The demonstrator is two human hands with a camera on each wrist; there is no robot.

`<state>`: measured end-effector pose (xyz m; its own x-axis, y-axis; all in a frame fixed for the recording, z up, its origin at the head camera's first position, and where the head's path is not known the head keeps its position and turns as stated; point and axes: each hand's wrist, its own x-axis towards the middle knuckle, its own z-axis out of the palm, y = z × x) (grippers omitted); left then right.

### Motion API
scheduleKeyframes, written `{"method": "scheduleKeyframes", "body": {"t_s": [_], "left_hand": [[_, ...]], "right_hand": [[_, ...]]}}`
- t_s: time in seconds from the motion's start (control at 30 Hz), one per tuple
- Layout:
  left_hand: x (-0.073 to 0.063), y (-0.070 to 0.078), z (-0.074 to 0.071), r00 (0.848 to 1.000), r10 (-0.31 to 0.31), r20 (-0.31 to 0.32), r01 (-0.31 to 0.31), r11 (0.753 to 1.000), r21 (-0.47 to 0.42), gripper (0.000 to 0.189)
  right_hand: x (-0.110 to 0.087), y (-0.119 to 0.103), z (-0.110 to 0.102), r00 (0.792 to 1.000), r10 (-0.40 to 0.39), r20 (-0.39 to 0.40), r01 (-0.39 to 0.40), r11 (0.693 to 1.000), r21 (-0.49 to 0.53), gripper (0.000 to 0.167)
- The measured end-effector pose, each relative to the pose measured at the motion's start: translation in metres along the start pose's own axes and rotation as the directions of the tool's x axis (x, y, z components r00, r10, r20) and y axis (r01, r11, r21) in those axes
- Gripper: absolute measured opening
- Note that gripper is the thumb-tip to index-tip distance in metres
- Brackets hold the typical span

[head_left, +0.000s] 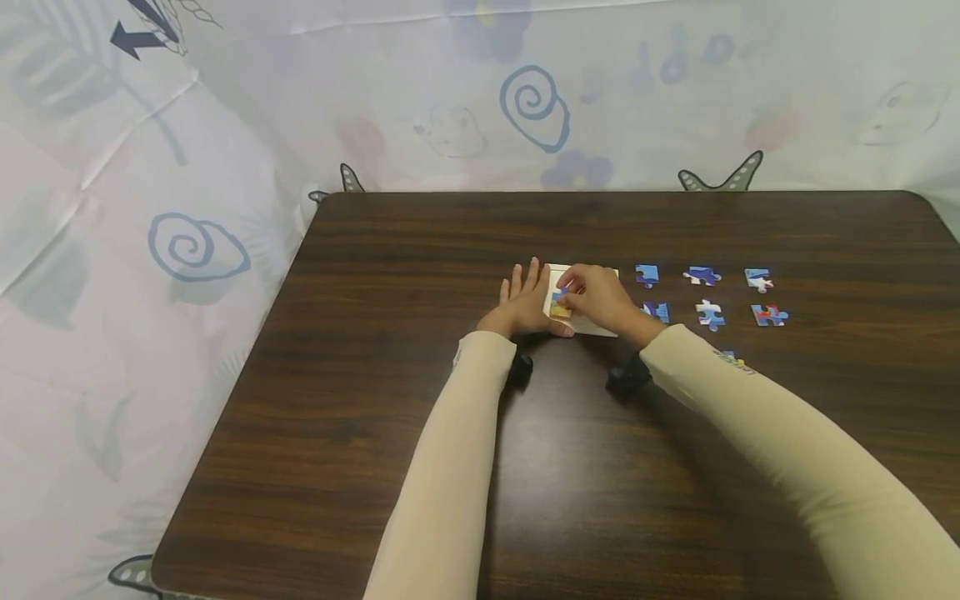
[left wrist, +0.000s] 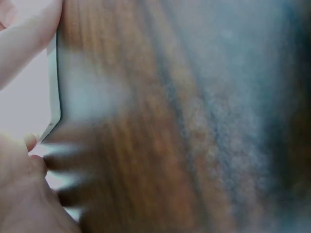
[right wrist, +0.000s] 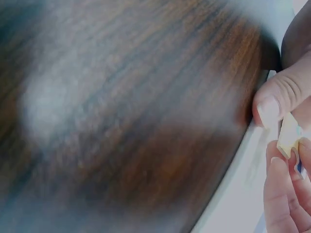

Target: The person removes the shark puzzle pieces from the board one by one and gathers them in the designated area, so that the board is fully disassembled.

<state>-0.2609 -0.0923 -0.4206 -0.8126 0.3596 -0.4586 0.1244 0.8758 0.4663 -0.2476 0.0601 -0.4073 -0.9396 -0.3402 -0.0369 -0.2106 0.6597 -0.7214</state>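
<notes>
A small white puzzle tray [head_left: 597, 329] lies flat on the table, partly hidden by both hands. My left hand [head_left: 525, 310] rests along its left side, fingers straight and spread, the thumb at the near edge. Above the tray, my right hand [head_left: 602, 297] pinches a puzzle piece [right wrist: 289, 137] between thumb and fingertips; the right wrist view shows its pale yellow side. A yellow and blue patch of puzzle [head_left: 560, 310] shows at the tray's left, just under the right fingertips. Whether the pinched piece touches it, I cannot tell.
To the right of the tray lie several loose puzzle pieces, among them a blue one [head_left: 647, 276], a purple one [head_left: 702, 275] and a red and blue one [head_left: 768, 315]. Another piece [head_left: 731, 357] is partly hidden by the right sleeve. The dark wooden table [head_left: 360, 333] meets a patterned cloth behind.
</notes>
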Motion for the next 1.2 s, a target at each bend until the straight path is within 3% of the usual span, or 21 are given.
{"method": "scheduleKeyframes", "body": {"t_s": [0.17, 0.43, 0.77, 1.2], "left_hand": [[0.003, -0.002, 0.001, 1.0, -0.005, 0.0, 0.005, 1.0, 0.01, 0.118], [0.006, -0.006, 0.002, 1.0, -0.03, 0.008, 0.03, 0.999, 0.036, 0.118], [0.001, -0.013, 0.001, 0.999, 0.03, -0.019, -0.03, 1.0, 0.008, 0.118], [-0.001, -0.018, -0.003, 0.999, 0.035, -0.024, -0.035, 0.999, 0.012, 0.118]], "right_hand": [[-0.001, 0.0, -0.008, 0.999, 0.036, -0.003, -0.036, 0.998, 0.049, 0.023], [-0.007, 0.006, -0.027, 0.999, 0.037, -0.037, -0.036, 0.998, 0.046, 0.024], [-0.019, 0.016, -0.06, 0.988, 0.107, -0.116, -0.102, 0.994, 0.044, 0.024], [-0.038, 0.042, -0.096, 0.974, 0.136, -0.183, -0.14, 0.99, -0.013, 0.027]]}}
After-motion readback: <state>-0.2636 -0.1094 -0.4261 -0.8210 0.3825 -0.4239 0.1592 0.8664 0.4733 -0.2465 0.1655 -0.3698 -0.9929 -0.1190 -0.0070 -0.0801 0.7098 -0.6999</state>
